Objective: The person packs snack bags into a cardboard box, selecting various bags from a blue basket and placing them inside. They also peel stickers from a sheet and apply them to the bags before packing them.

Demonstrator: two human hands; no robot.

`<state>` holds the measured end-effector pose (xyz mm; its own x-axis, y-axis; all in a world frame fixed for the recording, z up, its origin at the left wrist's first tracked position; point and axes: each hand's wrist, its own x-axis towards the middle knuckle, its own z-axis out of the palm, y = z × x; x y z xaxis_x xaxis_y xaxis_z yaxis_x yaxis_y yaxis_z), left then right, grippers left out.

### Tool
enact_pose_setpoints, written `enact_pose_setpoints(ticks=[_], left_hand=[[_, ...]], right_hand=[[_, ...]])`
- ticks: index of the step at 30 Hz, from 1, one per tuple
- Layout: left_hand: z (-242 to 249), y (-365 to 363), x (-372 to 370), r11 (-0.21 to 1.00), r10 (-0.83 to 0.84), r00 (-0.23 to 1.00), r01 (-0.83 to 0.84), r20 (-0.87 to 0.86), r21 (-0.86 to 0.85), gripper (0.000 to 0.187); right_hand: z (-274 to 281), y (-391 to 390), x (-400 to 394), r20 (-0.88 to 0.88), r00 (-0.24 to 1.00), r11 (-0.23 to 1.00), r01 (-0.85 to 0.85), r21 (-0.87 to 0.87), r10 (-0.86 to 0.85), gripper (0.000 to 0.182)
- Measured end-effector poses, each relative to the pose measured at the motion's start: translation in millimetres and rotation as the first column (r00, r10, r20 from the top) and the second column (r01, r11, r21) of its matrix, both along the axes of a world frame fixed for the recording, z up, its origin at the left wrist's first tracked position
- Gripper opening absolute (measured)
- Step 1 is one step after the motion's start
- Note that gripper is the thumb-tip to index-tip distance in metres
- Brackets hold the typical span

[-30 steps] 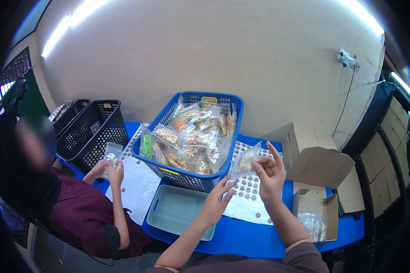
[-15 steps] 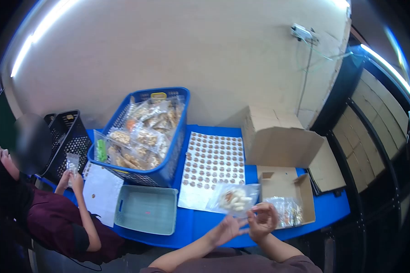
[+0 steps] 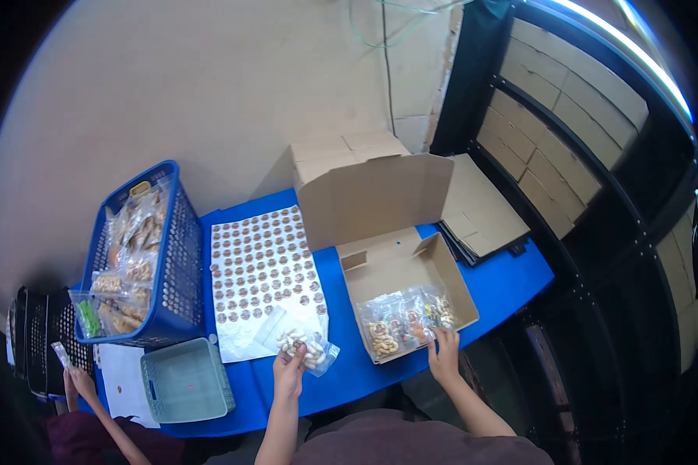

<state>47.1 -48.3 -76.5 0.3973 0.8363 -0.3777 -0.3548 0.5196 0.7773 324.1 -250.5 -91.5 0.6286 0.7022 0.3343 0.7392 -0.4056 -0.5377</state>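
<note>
My left hand (image 3: 288, 374) pinches a clear plastic bag of white pieces (image 3: 312, 350) above the blue table, by the lower edge of the sticker sheet (image 3: 267, 267). That sheet is white with rows of round brown stickers. At the front of an open cardboard box (image 3: 385, 273), my right hand (image 3: 444, 356) is on clear packets (image 3: 411, 319) lying inside it. Its fingers are slightly bent and apart, touching the packets, with none lifted. The packets hold pale and coloured pieces.
A blue basket (image 3: 186, 267) full of bagged goods stands left, with a green tray (image 3: 223, 387) in front. At far left, a co-worker's hands (image 3: 77, 381) hold a small packet beside black crates (image 3: 48, 314). Flat cardboard (image 3: 485, 205) lies right of the box.
The view has turned right. My hands have moved apart: the left now holds the bag of white pieces alone, and the right has reached into the box onto the packets.
</note>
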Motion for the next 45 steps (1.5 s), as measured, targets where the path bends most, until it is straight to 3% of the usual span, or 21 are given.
enact_pose_setpoints(ticks=[2, 4, 5, 6, 7, 8, 9, 10, 12, 14, 20, 26, 28, 30, 32, 33, 35, 37, 39, 41, 45], left_hand=[[-21.9, -4.7, 4.5, 0.999, -0.043, 0.999, 0.043, -0.011, -0.032, 0.034], [-24.2, -12.6, 12.9, 0.998, -0.03, 0.999, 0.032, 0.024, -0.055, 0.032], [-23.2, -14.6, 17.7, 0.998, -0.038, 0.999, 0.039, 0.019, -0.057, 0.032], [-20.2, -15.0, 24.2, 0.995, -0.067, 0.997, 0.069, 0.035, -0.065, 0.03], [-17.8, -14.4, 28.3, 0.993, -0.093, 0.994, 0.097, 0.05, -0.073, 0.028], [-18.8, -12.5, 30.1, 0.992, -0.095, 0.994, 0.098, 0.047, -0.074, 0.028], [-21.9, -9.4, 31.9, 0.989, -0.127, 0.987, 0.134, 0.098, -0.068, 0.026], [-21.0, -6.4, 33.7, 0.984, -0.157, 0.976, 0.167, 0.15, -0.059, 0.025], [-12.4, -5.0, 37.4, 0.99, -0.117, 0.983, 0.126, 0.143, -0.06, 0.024], [-7.4, -1.6, 36.9, 0.995, -0.066, 0.988, 0.076, 0.138, -0.063, 0.025], [-8.3, 5.2, 15.5, 0.997, -0.054, 0.999, 0.055, 0.004, -0.046, 0.029], [-3.2, 0.6, 11.0, 1.0, 0.015, 0.998, -0.015, 0.059, -0.01, 0.03], [-4.3, -3.8, 14.3, 1.0, 0.027, 0.997, -0.026, 0.071, -0.011, 0.03], [-7.5, -11.4, 21.2, 0.999, 0.046, 0.997, -0.045, 0.069, -0.008, 0.03], [-13.1, -20.2, 28.4, 0.998, 0.058, 0.996, -0.058, 0.064, -0.003, 0.03], [-17.2, -24.1, 31.9, 0.999, 0.054, 0.996, -0.054, 0.071, -0.007, 0.03], [-18.7, -33.2, 39.4, 0.999, 0.051, 0.996, -0.05, 0.078, -0.008, 0.031], [-15.5, -40.6, 45.4, 0.998, 0.05, 0.994, -0.044, 0.101, -0.054, 0.029], [-16.0, -46.6, 44.8, 0.998, 0.049, 0.996, -0.046, 0.069, -0.035, 0.029], [-5.8, -51.3, 41.4, 0.999, 0.033, 0.999, -0.033, -0.007, -0.001, 0.027], [4.1, -55.1, 27.4, 0.939, -0.133, 0.942, 0.219, -0.308, 0.265, 0.028]], right_hand=[[-8.3, -17.3, 16.0, -0.019, 0.997, 0.995, 0.069, -0.072, -0.07, 0.032], [-18.9, -24.1, 31.3, -0.007, 0.938, 0.936, 0.348, 0.046, -0.348, 0.041], [-35.3, -31.0, 45.7, -0.011, 0.918, 0.918, 0.396, 0.015, -0.396, 0.061], [-50.6, -29.7, 56.5, -0.013, 0.916, 0.916, 0.402, 0.014, -0.402, 0.061], [-66.7, -25.9, 66.0, -0.228, 0.861, 0.86, 0.491, 0.138, -0.455, 0.068], [-82.9, -23.1, 75.2, -0.439, 0.774, 0.774, 0.589, 0.234, -0.456, 0.077], [-99.8, -25.4, 86.0, -0.767, 0.549, 0.782, 0.615, 0.102, -0.332, 0.094], [-82.9, -18.6, 76.7, -0.767, 0.549, 0.782, 0.615, 0.102, -0.331, 0.094], [-50.4, -1.9, 59.5, -0.927, 0.299, 0.877, 0.477, -0.059, -0.225, 0.096], [-71.0, 1.2, 64.8, -0.923, 0.346, 0.897, 0.442, 0.002, -0.169, 0.096], [-56.7, 32.3, 53.1, -0.987, 0.143, 0.869, 0.494, 0.003, -0.077, 0.097], [-51.0, 33.3, 27.3, -0.97, 0.228, 0.729, 0.678, 0.093, -0.089, 0.086], [-42.3, 32.9, 22.9, -0.403, 0.699, 0.715, 0.684, 0.14, -0.59, 0.082], [-10.1, 37.6, 25.1, -0.45, 0.752, 0.706, 0.637, 0.31, -0.482, 0.064], [0.6, 38.0, 40.9, -0.219, 0.959, 0.922, 0.241, 0.303, -0.179, 0.05], [1.1, 46.2, 51.6, -0.221, 0.959, 0.922, 0.24, 0.303, -0.176, 0.05], [-3.3, 74.6, 78.1, -0.356, 0.915, 0.981, -0.168, 0.099, 0.193, 0.032], [1.8, 116.0, 96.6, -0.494, 0.825, 0.959, -0.204, 0.195, 0.276, 0.034], [32.3, 165.9, 114.6, -0.092, 0.955, 0.887, -0.221, 0.406, 0.281, 0.041], [80.0, 210.5, 126.9, 0.026, 0.939, 0.853, -0.324, 0.409, 0.344, 0.065], [52.0, 272.3, 155.8, 0.048, 0.956, 0.925, -0.291, 0.244, 0.288, 0.065]])
